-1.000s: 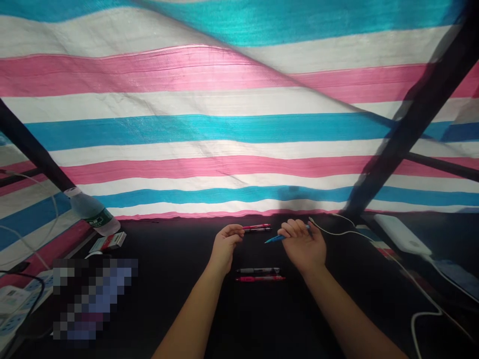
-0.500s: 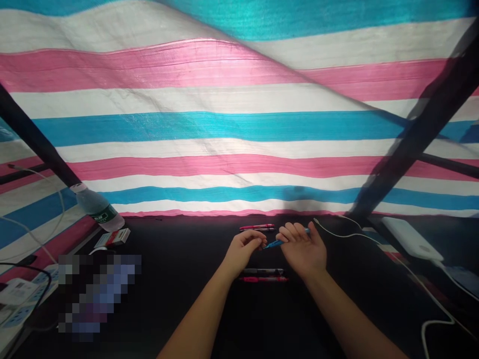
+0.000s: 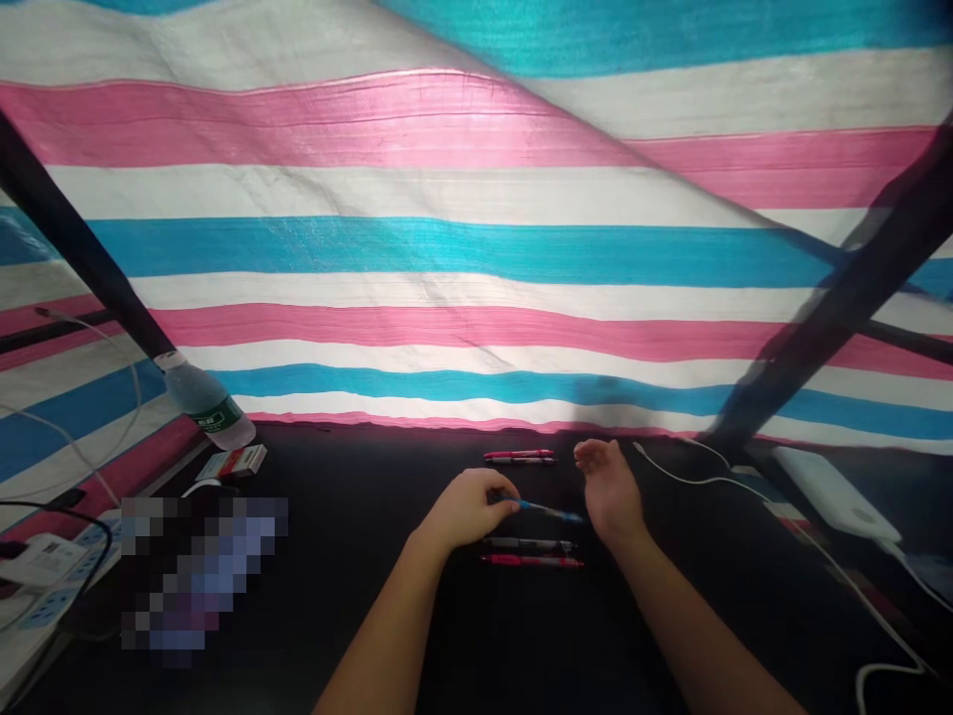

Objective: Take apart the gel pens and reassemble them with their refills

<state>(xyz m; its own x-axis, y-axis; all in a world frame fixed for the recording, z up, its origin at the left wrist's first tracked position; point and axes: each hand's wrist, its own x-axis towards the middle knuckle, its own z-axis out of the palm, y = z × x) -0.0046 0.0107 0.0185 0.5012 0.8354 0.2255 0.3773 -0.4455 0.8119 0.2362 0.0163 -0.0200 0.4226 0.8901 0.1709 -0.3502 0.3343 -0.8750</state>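
A blue pen [image 3: 549, 511] is pinched at its left end between the thumb and fingers of my left hand [image 3: 469, 508]. It points right, its far end close to the palm side of my right hand [image 3: 612, 497]. That hand is turned on its edge with loosely bent fingers and nothing in them, so I see it as open. Nearer to me, a dark pen [image 3: 530, 544] and a red pen [image 3: 532, 562] lie side by side on the black table [image 3: 536, 645]. Beyond the hands lies a pink-red pen [image 3: 513, 455], with a second, darker pen [image 3: 523, 461] against it.
At the left stand a plastic bottle [image 3: 208, 402], a small box [image 3: 236, 462] and a power strip [image 3: 37, 616] with cables. A blurred patch covers something there. On the right, a white power bank-like block [image 3: 834, 494] trails a white cable [image 3: 834, 581]. A striped sheet [image 3: 447, 248] hangs behind.
My right hand has let go of the blue pen and moved slightly right. My left hand now holds the pen by its left end, lower over the table. The view has shifted a little.
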